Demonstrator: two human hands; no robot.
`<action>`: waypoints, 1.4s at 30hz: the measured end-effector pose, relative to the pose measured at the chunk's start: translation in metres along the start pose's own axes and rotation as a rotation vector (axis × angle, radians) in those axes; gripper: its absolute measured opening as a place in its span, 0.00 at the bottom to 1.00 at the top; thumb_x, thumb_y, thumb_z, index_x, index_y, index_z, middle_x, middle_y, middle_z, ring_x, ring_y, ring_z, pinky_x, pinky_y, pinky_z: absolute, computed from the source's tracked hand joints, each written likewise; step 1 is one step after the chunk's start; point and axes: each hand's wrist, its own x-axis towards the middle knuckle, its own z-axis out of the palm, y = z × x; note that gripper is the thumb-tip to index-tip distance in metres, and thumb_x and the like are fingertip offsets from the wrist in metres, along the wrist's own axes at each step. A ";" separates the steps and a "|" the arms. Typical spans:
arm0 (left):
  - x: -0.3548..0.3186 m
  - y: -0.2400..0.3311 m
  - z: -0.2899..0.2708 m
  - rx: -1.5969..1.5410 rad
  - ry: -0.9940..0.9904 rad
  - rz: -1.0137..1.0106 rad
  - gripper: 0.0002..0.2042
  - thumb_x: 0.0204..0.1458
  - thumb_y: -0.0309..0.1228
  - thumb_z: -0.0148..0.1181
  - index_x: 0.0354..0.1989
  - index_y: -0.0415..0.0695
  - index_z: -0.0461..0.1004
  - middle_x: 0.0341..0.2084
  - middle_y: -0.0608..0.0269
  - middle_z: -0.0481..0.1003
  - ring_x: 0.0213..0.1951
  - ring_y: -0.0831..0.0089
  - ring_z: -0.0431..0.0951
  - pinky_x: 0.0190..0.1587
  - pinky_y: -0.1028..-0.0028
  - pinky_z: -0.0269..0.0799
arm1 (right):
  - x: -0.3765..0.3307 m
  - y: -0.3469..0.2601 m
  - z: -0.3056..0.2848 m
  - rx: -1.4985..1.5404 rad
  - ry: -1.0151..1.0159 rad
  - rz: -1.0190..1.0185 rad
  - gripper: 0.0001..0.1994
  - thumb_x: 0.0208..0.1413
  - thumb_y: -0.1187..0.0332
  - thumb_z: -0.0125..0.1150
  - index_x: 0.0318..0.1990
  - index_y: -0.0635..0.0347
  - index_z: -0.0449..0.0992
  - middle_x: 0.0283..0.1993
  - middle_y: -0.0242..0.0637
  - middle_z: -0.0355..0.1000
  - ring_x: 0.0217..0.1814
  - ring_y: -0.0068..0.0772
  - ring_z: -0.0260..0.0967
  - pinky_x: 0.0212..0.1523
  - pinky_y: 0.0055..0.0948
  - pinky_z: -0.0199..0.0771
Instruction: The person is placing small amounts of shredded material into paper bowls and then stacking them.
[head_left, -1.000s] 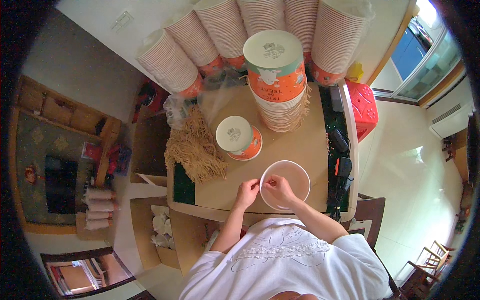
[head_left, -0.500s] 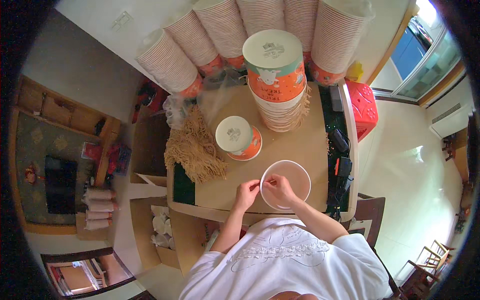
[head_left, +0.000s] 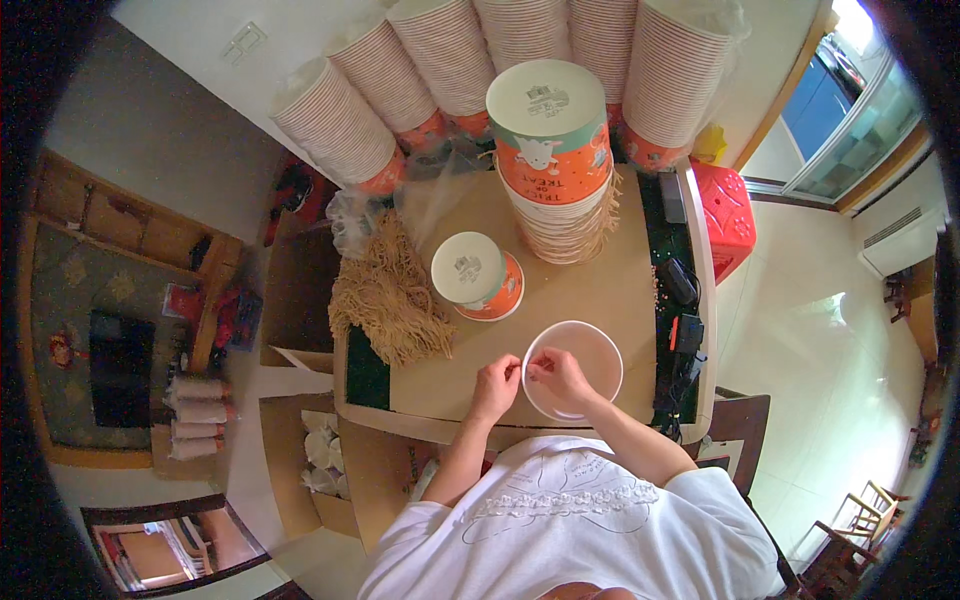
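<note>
A white-rimmed paper bucket (head_left: 600, 362) stands mouth up near the front edge of the table, just in front of me. My left hand (head_left: 496, 388) is pinched closed outside its left rim. Over that same rim reaches my right hand (head_left: 560, 378), its fingers closed together inside the bucket. What the fingertips hold is too small to make out. Beyond my hands, a short upside-down paper bucket (head_left: 470, 268) with an orange side rests on cardboard. Left of it lies a pile of tan twisted cords (head_left: 388, 300).
A tall stack of upside-down orange buckets (head_left: 555, 165) with cords hanging from it stands farther back. Several plastic-wrapped bucket stacks (head_left: 680, 75) line the wall. Black adapters and cables (head_left: 686, 333) lie along the right edge, near a red stool (head_left: 724, 215). An open carton (head_left: 325, 475) sits at lower left.
The bucket has shifted very slightly to the right. Both hands stay at its left rim, with only small finger movements.
</note>
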 end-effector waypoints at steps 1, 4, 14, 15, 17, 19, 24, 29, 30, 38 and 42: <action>-0.001 -0.001 0.000 0.009 -0.005 0.002 0.04 0.47 0.22 0.52 0.31 0.37 0.71 0.21 0.56 0.74 0.24 0.73 0.75 0.28 0.74 0.69 | -0.001 -0.001 0.001 0.000 -0.003 0.000 0.05 0.48 0.73 0.57 0.29 0.66 0.71 0.24 0.34 0.70 0.28 0.21 0.68 0.29 0.22 0.69; -0.001 -0.020 0.006 -0.161 0.021 -0.078 0.05 0.48 0.21 0.50 0.33 0.38 0.69 0.22 0.57 0.74 0.25 0.74 0.75 0.29 0.75 0.70 | -0.002 -0.002 0.003 0.063 -0.028 0.006 0.04 0.48 0.74 0.57 0.30 0.67 0.70 0.25 0.34 0.70 0.28 0.21 0.68 0.29 0.21 0.69; -0.004 -0.010 -0.001 -0.334 -0.051 -0.072 0.10 0.47 0.21 0.52 0.39 0.38 0.70 0.26 0.56 0.75 0.30 0.75 0.75 0.33 0.76 0.70 | -0.003 -0.007 0.004 0.204 -0.036 0.066 0.03 0.46 0.78 0.57 0.30 0.67 0.71 0.27 0.32 0.70 0.29 0.20 0.64 0.30 0.23 0.68; -0.004 -0.008 -0.003 -0.250 -0.061 -0.053 0.10 0.46 0.21 0.52 0.38 0.39 0.71 0.26 0.57 0.76 0.28 0.75 0.75 0.32 0.76 0.71 | -0.003 -0.007 0.004 0.219 -0.033 0.067 0.03 0.46 0.77 0.57 0.29 0.67 0.71 0.27 0.32 0.70 0.29 0.20 0.64 0.30 0.23 0.67; -0.004 -0.002 -0.005 -0.166 -0.075 -0.032 0.09 0.46 0.22 0.52 0.37 0.39 0.72 0.26 0.58 0.76 0.26 0.74 0.76 0.30 0.76 0.71 | -0.001 -0.001 0.003 0.165 -0.017 0.053 0.03 0.46 0.77 0.57 0.29 0.67 0.71 0.26 0.33 0.70 0.28 0.20 0.64 0.29 0.23 0.67; -0.004 0.002 -0.007 -0.114 -0.079 -0.053 0.07 0.46 0.23 0.53 0.34 0.39 0.73 0.24 0.58 0.76 0.26 0.74 0.76 0.29 0.75 0.70 | 0.000 0.002 0.002 0.111 -0.004 0.039 0.03 0.46 0.76 0.57 0.28 0.67 0.71 0.24 0.33 0.70 0.28 0.20 0.64 0.29 0.24 0.67; -0.004 0.000 -0.006 -0.070 -0.043 -0.024 0.06 0.46 0.24 0.54 0.32 0.39 0.73 0.23 0.55 0.75 0.25 0.71 0.76 0.29 0.74 0.69 | 0.002 0.003 0.002 0.078 -0.017 0.043 0.04 0.45 0.74 0.57 0.28 0.66 0.72 0.22 0.34 0.70 0.26 0.21 0.65 0.27 0.23 0.67; -0.004 0.003 -0.004 -0.049 -0.031 -0.058 0.05 0.46 0.25 0.54 0.30 0.38 0.72 0.22 0.54 0.74 0.25 0.71 0.76 0.29 0.73 0.68 | 0.000 -0.003 0.000 0.078 -0.018 0.014 0.04 0.45 0.75 0.57 0.28 0.67 0.72 0.23 0.35 0.70 0.26 0.21 0.66 0.27 0.23 0.67; -0.003 0.002 -0.003 -0.040 -0.027 -0.039 0.05 0.46 0.25 0.54 0.30 0.38 0.72 0.22 0.54 0.74 0.25 0.71 0.76 0.29 0.73 0.68 | 0.000 -0.002 0.000 0.085 -0.014 0.011 0.04 0.45 0.75 0.57 0.28 0.67 0.72 0.23 0.35 0.70 0.25 0.21 0.67 0.27 0.23 0.68; -0.002 -0.009 0.000 -0.099 0.010 -0.048 0.04 0.46 0.24 0.53 0.29 0.37 0.70 0.22 0.57 0.74 0.25 0.72 0.75 0.28 0.74 0.69 | -0.002 0.002 0.000 -0.003 -0.042 0.029 0.03 0.45 0.76 0.56 0.29 0.65 0.72 0.24 0.33 0.70 0.27 0.20 0.63 0.30 0.24 0.66; 0.000 -0.016 -0.004 -0.061 0.068 -0.020 0.03 0.46 0.24 0.53 0.27 0.39 0.70 0.20 0.57 0.74 0.24 0.68 0.76 0.27 0.72 0.70 | -0.002 0.006 0.001 0.037 -0.076 0.062 0.03 0.45 0.77 0.56 0.29 0.65 0.72 0.24 0.32 0.69 0.28 0.19 0.62 0.30 0.24 0.66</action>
